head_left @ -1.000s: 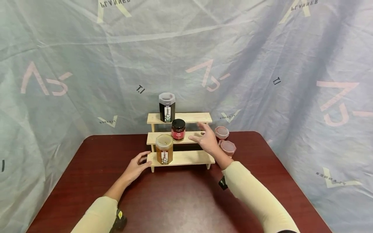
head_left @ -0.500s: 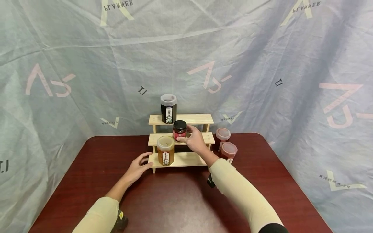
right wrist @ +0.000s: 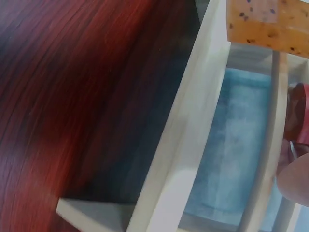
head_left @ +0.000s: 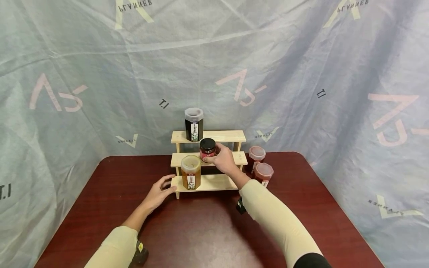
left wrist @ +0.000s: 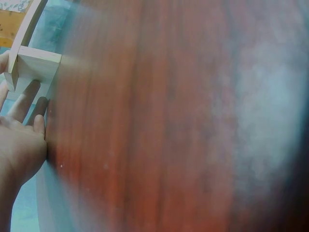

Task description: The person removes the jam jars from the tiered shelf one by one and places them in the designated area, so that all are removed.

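A three-step wooden display stand (head_left: 218,182) stands on the table. At the left end of its lowest step, my left hand (head_left: 156,193) holds the board between thumb and fingers; the left wrist view shows that hand (left wrist: 21,145) around the stand's end piece (left wrist: 41,57). My right hand (head_left: 223,160) grips a small black-lidded jar with a red label (head_left: 207,147) at the middle step, thumb in front and fingers on its right side. An amber honey jar (head_left: 191,173) is on the lowest step, and a dark jar with a whitish lid (head_left: 193,126) tops the highest step.
Two red jars with pale lids, one behind (head_left: 256,154) and one in front (head_left: 263,173), stand on the table right of the stand, beside my right forearm. The dark red table (head_left: 201,230) runs back to a grey fabric backdrop (head_left: 285,48).
My right hand has moved left from beside the small black-lidded jar and taken hold of it. In the last half second the jar has barely shifted. The left hand stays at the stand.
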The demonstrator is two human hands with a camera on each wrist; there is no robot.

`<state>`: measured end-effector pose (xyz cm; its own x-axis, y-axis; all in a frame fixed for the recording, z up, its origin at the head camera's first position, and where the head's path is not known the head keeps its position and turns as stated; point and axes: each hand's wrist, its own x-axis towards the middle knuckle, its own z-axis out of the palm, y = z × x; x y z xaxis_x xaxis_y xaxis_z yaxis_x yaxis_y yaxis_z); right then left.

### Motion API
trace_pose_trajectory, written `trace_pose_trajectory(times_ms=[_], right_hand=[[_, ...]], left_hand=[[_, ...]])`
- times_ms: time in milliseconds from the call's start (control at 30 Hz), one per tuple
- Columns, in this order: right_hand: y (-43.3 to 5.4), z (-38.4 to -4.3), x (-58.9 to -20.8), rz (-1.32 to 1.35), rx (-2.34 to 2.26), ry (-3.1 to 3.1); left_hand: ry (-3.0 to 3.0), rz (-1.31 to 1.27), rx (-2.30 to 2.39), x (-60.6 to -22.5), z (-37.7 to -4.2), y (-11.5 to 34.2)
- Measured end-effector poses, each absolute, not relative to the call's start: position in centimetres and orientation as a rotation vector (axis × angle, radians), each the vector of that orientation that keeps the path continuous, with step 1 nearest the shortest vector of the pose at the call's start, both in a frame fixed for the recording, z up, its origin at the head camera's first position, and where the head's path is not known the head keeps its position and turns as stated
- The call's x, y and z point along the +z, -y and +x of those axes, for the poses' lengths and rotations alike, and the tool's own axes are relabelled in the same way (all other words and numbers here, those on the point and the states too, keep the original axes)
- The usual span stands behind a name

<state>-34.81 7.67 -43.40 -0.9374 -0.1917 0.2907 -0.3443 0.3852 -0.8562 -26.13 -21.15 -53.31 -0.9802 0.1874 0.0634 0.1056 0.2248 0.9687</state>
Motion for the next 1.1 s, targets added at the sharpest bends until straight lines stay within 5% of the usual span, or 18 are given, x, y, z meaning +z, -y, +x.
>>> trace_pose_trajectory(times_ms=[267,600,767,1100], right_hand=[[-11.7,-33.5,-41.1,0.526,1.612,2.453],[-22.5,-32.1,-39.7,0.458,1.605,2.498],[-28.5,-31.5,-40.1,0.445,1.487,2.485],[-36.3,-29.2,-43.8,0.321,1.192,2.674]], left_hand=[[-2.404,0.268,1.897,-53.1,-26.2,21.1],[-2.379,0.270,1.880,-51.7,-25.5,20.7],[-2.369,0.292,1.879,-50.1,-24.5,20.3],[-2.401,0.277,1.872,-53.3,-26.4,21.2]])
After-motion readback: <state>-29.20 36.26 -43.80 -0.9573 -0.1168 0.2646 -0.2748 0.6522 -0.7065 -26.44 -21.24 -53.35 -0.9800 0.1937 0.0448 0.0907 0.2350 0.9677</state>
